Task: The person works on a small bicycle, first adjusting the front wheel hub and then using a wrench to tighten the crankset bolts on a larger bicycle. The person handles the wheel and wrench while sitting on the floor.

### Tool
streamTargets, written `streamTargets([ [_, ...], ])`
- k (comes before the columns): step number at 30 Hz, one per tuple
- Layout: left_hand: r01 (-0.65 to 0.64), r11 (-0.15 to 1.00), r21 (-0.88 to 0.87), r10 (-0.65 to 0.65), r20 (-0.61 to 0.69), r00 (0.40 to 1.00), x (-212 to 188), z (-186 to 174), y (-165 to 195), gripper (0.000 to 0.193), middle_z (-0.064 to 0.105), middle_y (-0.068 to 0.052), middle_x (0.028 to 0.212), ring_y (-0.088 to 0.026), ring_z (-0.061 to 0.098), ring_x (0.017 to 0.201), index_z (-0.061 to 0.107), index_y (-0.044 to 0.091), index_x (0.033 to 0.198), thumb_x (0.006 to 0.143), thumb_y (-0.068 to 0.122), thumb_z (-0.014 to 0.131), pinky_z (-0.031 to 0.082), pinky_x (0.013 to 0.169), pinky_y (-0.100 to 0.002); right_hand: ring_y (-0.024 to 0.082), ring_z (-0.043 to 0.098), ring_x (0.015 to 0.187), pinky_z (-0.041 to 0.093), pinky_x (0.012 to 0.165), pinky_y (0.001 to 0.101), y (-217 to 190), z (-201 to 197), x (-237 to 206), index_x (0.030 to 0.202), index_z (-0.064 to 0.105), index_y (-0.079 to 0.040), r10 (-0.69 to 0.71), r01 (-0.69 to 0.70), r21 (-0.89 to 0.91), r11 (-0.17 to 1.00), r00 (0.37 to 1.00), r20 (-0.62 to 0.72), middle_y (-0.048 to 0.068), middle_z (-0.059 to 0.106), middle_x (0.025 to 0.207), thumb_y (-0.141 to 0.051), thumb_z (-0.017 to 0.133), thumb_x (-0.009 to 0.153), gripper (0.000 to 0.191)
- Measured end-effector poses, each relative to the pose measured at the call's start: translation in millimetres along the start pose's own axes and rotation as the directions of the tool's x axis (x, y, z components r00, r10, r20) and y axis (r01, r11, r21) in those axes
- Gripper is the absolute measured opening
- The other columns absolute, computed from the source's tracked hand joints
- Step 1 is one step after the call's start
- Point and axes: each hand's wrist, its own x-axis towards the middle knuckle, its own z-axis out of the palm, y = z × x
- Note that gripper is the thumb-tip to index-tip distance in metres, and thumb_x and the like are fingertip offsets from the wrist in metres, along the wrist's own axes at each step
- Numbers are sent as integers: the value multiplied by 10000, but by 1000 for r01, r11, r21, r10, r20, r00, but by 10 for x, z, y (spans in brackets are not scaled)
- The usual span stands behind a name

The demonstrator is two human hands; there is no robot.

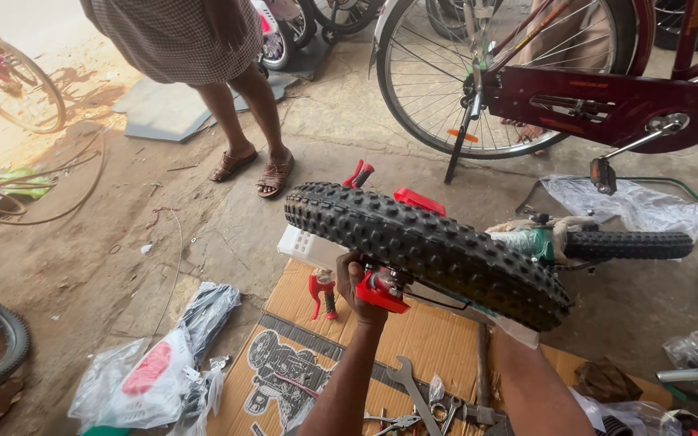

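The left hand (359,284) is closed around a glossy red plastic part (381,291) at the hub of a small bicycle wheel, whose knobby black rubber tyre (430,246) is held up above flattened brown cardboard (414,339) on the rough concrete floor. The right hand is hidden behind the tyre, so I cannot tell its grip. Flat steel spanners (409,391) lie on the cardboard below.

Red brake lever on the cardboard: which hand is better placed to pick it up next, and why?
Left, probably. The left hand sits right beside the red brake lever, though it grips a red fitting; the right hand is hidden behind the tyre.
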Motion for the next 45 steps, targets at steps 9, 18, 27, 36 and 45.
streamTargets([
  [9, 69, 951, -303, -66, 21, 998, -191, -92, -43, 245, 704, -44, 1019, -120, 632, 912, 672, -28, 1125, 1016, 169, 576, 510, 827, -265, 301, 656, 1113, 567, 887, 447, 40, -12, 4, 1364, 607, 21, -51, 53, 35, 998, 997, -50, 175, 649, 1311, -484, 555, 1003, 624],
  [18, 74, 991, -114, -80, -50, 996, 6, -9, -147, 377, 636, -29, 890, -119, 562, 813, 661, -19, 1006, 1065, 339, 561, 473, 775, -270, 313, 645, 1181, 568, 916, 458, -606, -713, 86, 1464, 583, 54, -560, 607, 45, 793, 757, -338, 198, 627, 1410, -523, 557, 1028, 724],
  [27, 121, 976, -181, -130, -39, 991, -37, 21, 12, 401, 638, -36, 902, -118, 561, 823, 660, -16, 1023, 1088, 350, 509, 482, 772, -279, 254, 627, 1094, 526, 871, 428, -875, -734, 326, 1398, 480, -101, -579, 565, -130, 815, 784, -223, 115, 596, 1289, -439, 584, 963, 561],
  [36, 229, 872, -432, -208, 98, 973, -153, -80, -12, 372, 656, -30, 989, -123, 570, 888, 652, -36, 1090, 1108, 309, 512, 477, 796, -307, 260, 633, 1050, 531, 874, 434, -853, -846, 346, 1289, 541, -88, -352, 351, -46, 935, 936, -11, 110, 624, 1207, -397, 593, 969, 448],
  [45, 170, 962, -215, -159, 70, 985, -144, -30, 20, 550, 715, -42, 946, -130, 623, 846, 688, -21, 1042, 1072, 432, 376, 506, 773, -312, 266, 639, 1005, 537, 877, 439, -827, -803, 245, 1179, 603, -75, -248, 251, -20, 968, 962, 114, 105, 652, 1125, -356, 602, 974, 348],
])
